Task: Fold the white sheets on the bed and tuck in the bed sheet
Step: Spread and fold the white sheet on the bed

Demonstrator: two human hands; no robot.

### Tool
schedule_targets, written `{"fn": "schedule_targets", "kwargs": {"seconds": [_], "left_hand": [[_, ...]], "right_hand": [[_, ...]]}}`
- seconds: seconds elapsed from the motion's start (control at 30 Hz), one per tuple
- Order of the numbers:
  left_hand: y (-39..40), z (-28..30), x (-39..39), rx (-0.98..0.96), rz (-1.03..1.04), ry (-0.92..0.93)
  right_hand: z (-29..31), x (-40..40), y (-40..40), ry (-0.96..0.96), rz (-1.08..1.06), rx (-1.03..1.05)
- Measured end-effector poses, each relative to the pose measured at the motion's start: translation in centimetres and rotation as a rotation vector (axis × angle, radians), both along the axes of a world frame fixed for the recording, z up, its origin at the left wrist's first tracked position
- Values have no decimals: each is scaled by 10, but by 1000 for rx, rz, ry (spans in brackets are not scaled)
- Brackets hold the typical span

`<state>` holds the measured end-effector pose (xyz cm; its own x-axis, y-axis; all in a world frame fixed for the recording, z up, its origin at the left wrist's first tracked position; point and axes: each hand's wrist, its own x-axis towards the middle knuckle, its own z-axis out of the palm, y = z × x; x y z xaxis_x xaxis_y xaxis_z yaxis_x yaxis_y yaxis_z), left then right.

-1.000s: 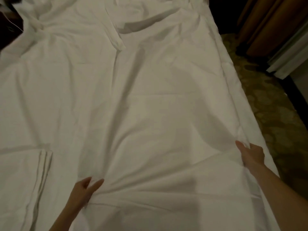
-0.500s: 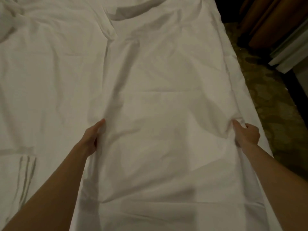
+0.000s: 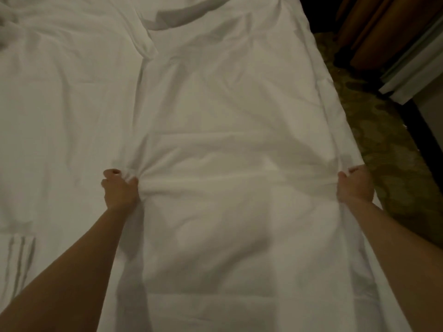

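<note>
Across the bed (image 3: 72, 97) lies a white sheet (image 3: 235, 130), spread long toward the far end and running along the right edge of the bed. Both hands grip it at the same level, about midway down the view. The left hand (image 3: 119, 188) is closed into a fist around a bunch of the sheet's left edge, and tight creases fan out from that fist toward the middle of the cloth. The right hand (image 3: 354, 185) is closed on the sheet's right edge, right at the right edge of the bed, with the fabric gathered between thumb and curled fingers. Between the 2 hands the cloth is drawn fairly taut, with a shallow horizontal ridge joining them. Nearer the person the sheet hangs smoother, with soft shadows. Beyond the hands a loose fold (image 3: 172, 17) casts a dark curved shadow near the far end. At the near left corner of the bed sits a folded sheet (image 3: 19, 264), its stacked layers showing as grey lines. Patterned carpet (image 3: 383, 149) runs beside the right edge of the bed, with brown curtains (image 3: 374, 27) beyond it.
</note>
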<state>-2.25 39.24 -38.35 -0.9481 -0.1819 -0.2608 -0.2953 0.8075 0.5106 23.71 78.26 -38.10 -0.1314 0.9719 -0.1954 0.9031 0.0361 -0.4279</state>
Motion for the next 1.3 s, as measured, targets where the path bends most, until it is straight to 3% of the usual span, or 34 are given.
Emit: {"fn": "schedule_targets", "kwargs": {"seconds": [0.07, 0.13, 0.2, 0.3, 0.47, 0.7, 0.8, 0.93, 1.03, 1.13, 1.3], "left_hand": [[4, 5, 13, -135, -112, 166], [13, 13, 30, -142, -299, 357], [24, 11, 68, -162, -561, 414], [19, -16, 138, -305, -879, 162], [2, -16, 161, -427, -852, -46], [-30, 60, 254, -598, -1050, -414], [-30, 112, 299, -566, -1118, -349], [-12, 189, 335, -502, -1189, -114], [16, 245, 347, -411, -1214, 62], [52, 299, 366, -341, -1247, 200], [99, 358, 428, -283, -1282, 294]], "right_hand": [[4, -6, -8, -85, 112, 89], [7, -12, -30, -29, 369, 224], [1, -13, -74, 16, 604, 277], [-18, 1, -152, -110, 818, 206], [-18, 42, -222, -273, 845, 152], [26, 152, -287, -391, 857, -11], [65, 197, -312, -367, 817, -7], [155, 224, -314, -359, 844, 2], [221, 239, -274, -209, 863, 50], [294, 266, -220, -119, 813, 242], [366, 351, -164, -171, 791, 207]]}}
